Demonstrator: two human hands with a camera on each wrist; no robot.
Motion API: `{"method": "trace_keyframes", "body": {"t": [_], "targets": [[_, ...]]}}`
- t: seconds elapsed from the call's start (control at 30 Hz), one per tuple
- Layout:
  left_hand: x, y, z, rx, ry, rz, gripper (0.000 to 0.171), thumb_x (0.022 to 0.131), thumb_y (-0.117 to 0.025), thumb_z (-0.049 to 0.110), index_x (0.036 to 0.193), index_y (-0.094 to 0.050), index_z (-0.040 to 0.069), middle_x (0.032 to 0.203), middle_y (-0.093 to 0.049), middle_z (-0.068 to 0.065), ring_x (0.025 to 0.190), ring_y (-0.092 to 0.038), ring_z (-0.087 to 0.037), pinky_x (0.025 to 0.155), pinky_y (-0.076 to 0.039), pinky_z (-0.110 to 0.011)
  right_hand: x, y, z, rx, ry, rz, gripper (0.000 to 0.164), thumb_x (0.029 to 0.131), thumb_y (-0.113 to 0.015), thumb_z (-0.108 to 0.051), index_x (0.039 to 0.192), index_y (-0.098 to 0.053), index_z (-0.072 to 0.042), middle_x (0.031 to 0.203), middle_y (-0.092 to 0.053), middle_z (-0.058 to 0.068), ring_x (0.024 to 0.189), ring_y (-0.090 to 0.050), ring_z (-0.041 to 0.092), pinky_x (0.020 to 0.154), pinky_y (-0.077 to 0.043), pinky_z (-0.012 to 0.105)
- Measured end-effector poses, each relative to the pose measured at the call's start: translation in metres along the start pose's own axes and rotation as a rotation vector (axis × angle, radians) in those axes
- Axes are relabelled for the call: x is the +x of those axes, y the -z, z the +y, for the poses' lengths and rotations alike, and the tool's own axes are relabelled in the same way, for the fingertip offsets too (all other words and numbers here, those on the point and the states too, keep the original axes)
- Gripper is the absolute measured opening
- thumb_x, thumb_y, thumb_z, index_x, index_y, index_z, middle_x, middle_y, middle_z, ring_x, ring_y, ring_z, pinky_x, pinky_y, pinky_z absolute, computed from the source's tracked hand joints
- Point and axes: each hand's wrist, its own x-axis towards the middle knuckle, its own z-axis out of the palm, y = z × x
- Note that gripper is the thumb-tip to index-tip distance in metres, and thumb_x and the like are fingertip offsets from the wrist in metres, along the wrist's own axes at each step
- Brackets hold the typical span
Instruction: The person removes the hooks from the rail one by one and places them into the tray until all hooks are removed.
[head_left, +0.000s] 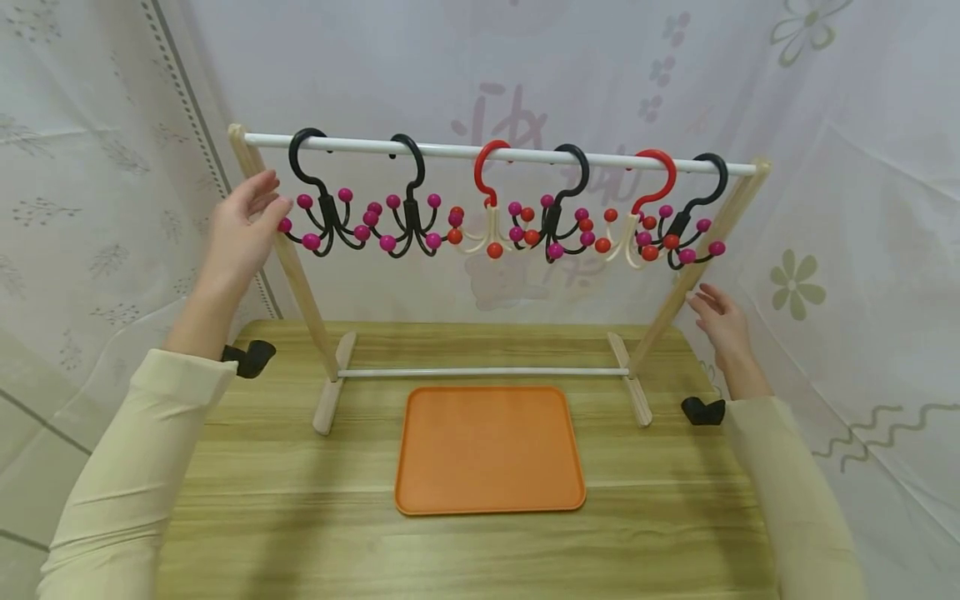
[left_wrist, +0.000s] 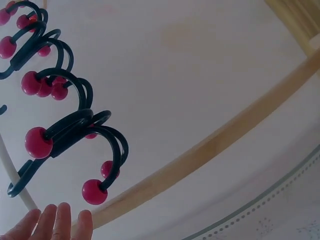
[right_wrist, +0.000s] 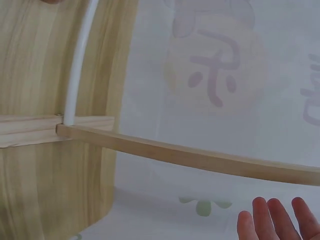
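A wooden rack with a white top rail [head_left: 450, 151] carries a row of hook-shaped hangers with ball-tipped prongs. Several are black with magenta balls, such as the leftmost black hanger [head_left: 327, 212]; two, including this red-hooked hanger [head_left: 478, 175], have cream prongs and red balls. My left hand [head_left: 243, 221] is raised beside the top of the left post [head_left: 300, 283], fingers loosely extended, close to the leftmost hanger's balls. Lower down, my right hand [head_left: 723, 325] hovers just outside the right post [head_left: 678, 287] with relaxed fingers. In the right wrist view its fingertips [right_wrist: 261, 212] show apart from the post.
An orange tray [head_left: 491, 450] lies on the wood-grain table [head_left: 480, 554] in front of the rack. A white lower bar [head_left: 480, 372] joins the rack's feet, which stick out toward me. Patterned white curtains [head_left: 892, 275] hang behind and at both sides.
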Motion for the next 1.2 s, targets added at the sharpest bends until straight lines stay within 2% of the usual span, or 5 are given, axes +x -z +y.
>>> {"method": "trace_keyframes", "body": {"t": [0.33, 0.53, 0.73, 0.97, 1.2], "targets": [[0.017, -0.008, 0.011, -0.011, 0.051, -0.014, 0.051, 0.091, -0.044, 0.035, 0.138, -0.029, 0.02, 0.137, -0.035, 0.0, 0.124, -0.03, -0.014, 0.098, -0.025, -0.035, 0.012, -0.006, -0.012, -0.025, -0.03, 0.021, 0.075, 0.084, -0.051, -0.046, 0.14, -0.021, -0.007, 0.14, -0.026, 0.016, 0.122, -0.032, 0.025, 0.097, -0.029, 0.035], [0.023, -0.015, 0.016, 0.001, 0.047, 0.043, 0.047, 0.09, -0.047, 0.036, 0.132, -0.041, 0.016, 0.129, -0.046, -0.004, 0.117, -0.041, -0.017, 0.099, -0.025, -0.037, 0.014, -0.01, -0.015, -0.006, -0.05, 0.068, 0.068, 0.086, -0.049, -0.041, 0.138, -0.025, -0.005, 0.137, -0.031, 0.017, 0.119, -0.037, 0.023, 0.095, -0.032, 0.033], [0.031, -0.02, 0.023, -0.048, 0.024, 0.124, 0.037, 0.087, -0.053, 0.03, 0.119, -0.055, 0.01, 0.114, -0.058, -0.003, 0.102, -0.052, -0.01, 0.089, -0.034, -0.025, 0.018, -0.011, -0.013, -0.017, -0.058, 0.13, 0.066, 0.085, -0.049, -0.044, 0.135, -0.034, -0.004, 0.131, -0.04, 0.017, 0.11, -0.044, 0.019, 0.091, -0.036, 0.032], [0.036, -0.021, 0.02, -0.074, -0.053, 0.231, 0.031, 0.085, -0.058, 0.024, 0.109, -0.062, 0.005, 0.1, -0.064, -0.002, 0.077, -0.057, -0.006, 0.065, -0.04, -0.015, 0.019, -0.011, -0.014, -0.01, -0.061, 0.13, 0.064, 0.085, -0.049, -0.043, 0.134, -0.035, -0.004, 0.131, -0.041, 0.016, 0.109, -0.046, 0.018, 0.089, -0.038, 0.027], [0.037, -0.013, 0.028, -0.162, -0.145, 0.33, 0.028, 0.082, -0.062, 0.018, 0.103, -0.063, -0.001, 0.094, -0.066, -0.004, 0.069, -0.058, -0.005, 0.061, -0.044, -0.011, 0.017, -0.011, -0.015, -0.006, -0.043, 0.13, 0.064, 0.086, -0.049, -0.042, 0.134, -0.035, -0.003, 0.13, -0.041, 0.017, 0.107, -0.047, 0.017, 0.09, -0.037, 0.031]]}}
